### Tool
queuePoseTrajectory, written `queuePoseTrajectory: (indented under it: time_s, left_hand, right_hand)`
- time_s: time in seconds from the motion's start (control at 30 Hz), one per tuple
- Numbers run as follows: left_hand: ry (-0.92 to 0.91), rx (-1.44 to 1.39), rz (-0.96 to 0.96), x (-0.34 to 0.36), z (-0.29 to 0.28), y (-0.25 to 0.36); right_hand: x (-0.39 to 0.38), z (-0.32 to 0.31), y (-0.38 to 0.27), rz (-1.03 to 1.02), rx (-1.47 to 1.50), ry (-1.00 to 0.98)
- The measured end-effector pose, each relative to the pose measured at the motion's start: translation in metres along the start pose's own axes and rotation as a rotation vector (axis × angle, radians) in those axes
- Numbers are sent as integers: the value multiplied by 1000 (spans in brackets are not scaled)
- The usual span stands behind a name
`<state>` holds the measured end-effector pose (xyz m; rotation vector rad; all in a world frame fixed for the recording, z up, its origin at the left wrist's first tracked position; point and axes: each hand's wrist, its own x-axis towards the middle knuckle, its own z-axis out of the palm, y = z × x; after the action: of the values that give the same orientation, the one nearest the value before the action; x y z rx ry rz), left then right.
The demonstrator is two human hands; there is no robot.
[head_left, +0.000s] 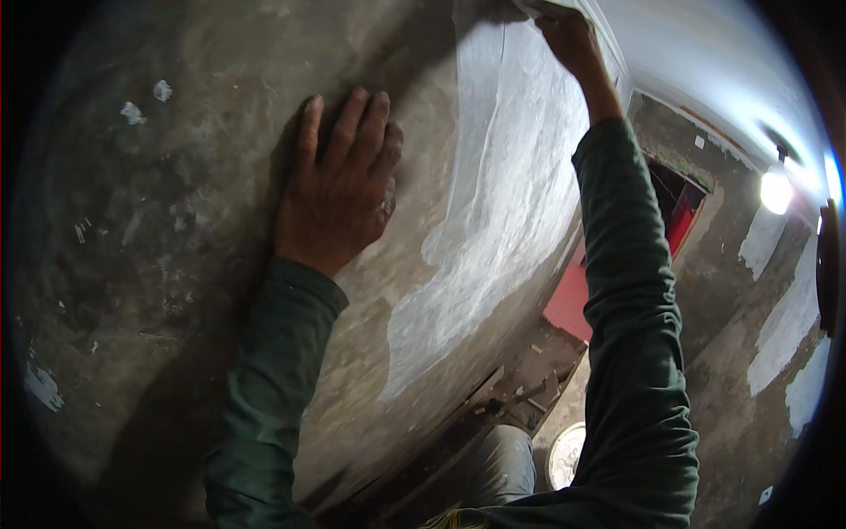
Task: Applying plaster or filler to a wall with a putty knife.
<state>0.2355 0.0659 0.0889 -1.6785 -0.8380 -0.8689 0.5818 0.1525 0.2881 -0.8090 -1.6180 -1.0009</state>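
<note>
My left hand (344, 181) lies against the bare grey-brown wall (220, 212), its fingers stretched out and nothing held. Up at the top edge, near the wall's meeting with the ceiling, my right hand (568, 35) is closed round a pale, flat-edged plastering tool (545, 9). Most of that tool is cut off by the frame, so its exact shape cannot be told. Below and left of the right hand spreads a white plaster coat (511, 167), wet-looking and shiny, with a ragged lower edge. The left hand is beside this coat, on uncoated wall.
Far below stands a round, white-topped bucket (566, 454), beside my leg (511, 463). Wood scraps (538, 392) litter the floor. A lit bulb (776, 189) hangs at the right, by a wall with white patches (784, 326). A red panel (568, 300) shows behind my right arm.
</note>
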Motion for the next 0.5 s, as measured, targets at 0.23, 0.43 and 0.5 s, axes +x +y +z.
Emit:
queuePoseTrajectory:
  time_s: [0.23,0.43,0.5]
  left_hand:
    - [-145,155,-6,-3,-9,-3]
    - [-59,86,24,-7,-6,-7]
    - [-61,83,23,-7,-1,-5]
  right_hand:
    - [-170,17,-61,366,91,-171]
    - [-266,10,-130,362,194,-218]
    - [-297,14,-140,417,251,-246]
